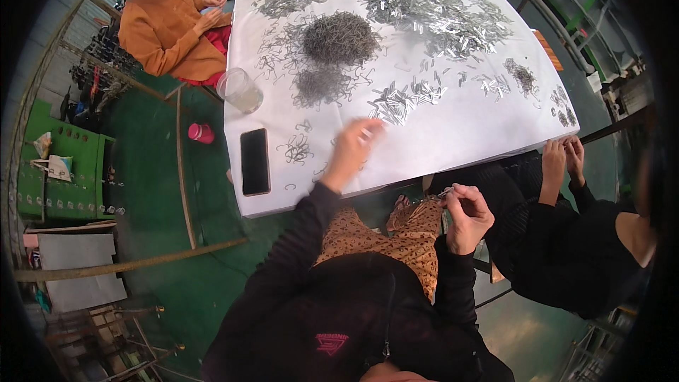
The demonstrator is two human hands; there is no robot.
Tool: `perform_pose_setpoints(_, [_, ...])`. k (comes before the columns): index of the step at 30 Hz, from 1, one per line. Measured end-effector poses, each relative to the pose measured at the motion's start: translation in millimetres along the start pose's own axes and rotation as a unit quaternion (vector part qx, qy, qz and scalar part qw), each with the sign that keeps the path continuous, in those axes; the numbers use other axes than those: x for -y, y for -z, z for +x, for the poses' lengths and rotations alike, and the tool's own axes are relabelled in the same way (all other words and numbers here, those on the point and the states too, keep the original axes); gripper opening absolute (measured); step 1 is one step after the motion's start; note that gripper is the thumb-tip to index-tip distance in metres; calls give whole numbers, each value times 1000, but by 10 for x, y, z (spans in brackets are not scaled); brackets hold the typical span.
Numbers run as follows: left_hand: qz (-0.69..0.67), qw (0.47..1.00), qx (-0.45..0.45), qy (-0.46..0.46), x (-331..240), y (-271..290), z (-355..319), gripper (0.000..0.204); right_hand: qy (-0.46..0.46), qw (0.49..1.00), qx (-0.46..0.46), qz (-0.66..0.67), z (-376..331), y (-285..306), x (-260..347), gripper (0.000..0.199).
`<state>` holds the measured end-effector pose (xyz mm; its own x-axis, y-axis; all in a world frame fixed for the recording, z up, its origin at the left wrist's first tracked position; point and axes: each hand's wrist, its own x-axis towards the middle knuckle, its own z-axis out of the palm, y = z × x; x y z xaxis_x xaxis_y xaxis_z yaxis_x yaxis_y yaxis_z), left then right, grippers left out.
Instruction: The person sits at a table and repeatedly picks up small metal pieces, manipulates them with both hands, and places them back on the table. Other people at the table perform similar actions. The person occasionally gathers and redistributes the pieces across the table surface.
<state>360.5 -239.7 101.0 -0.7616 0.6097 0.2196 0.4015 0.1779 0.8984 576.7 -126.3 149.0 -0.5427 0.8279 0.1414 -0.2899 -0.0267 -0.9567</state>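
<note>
My left hand (351, 150) hangs over the near part of the white-covered table (424, 148), smeared by motion. Its fingers are close to a scatter of short, shiny metal strips (404, 101); a pale spot shows at the fingertips, too blurred to name. In front of my body, just off the table's edge, my right hand (467, 221) is closed in a pinch. A small metal piece (445, 194) sticks out at its fingertips, its exact shape unclear. Loose bent wire hooks (297, 148) lie left of my left hand.
A dark heap of wire hooks (339, 39) and more metal strips (424, 10) cover the table farther off. A phone (255, 161) and a clear plastic tub (241, 90) stand along the left edge. Co-workers sit at left (166, 28) and right (580, 240).
</note>
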Motion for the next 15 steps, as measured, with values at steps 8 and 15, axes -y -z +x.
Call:
perform_pose_setpoints(8, [277,957,30,-83,890,311,1486,12,3,1000,9,-11,-172,79,89,18])
perform_pose_setpoints(15, [481,870,47,-95,1227,-108,1656,8,-10,1000,9,-22,-247,82,178,17])
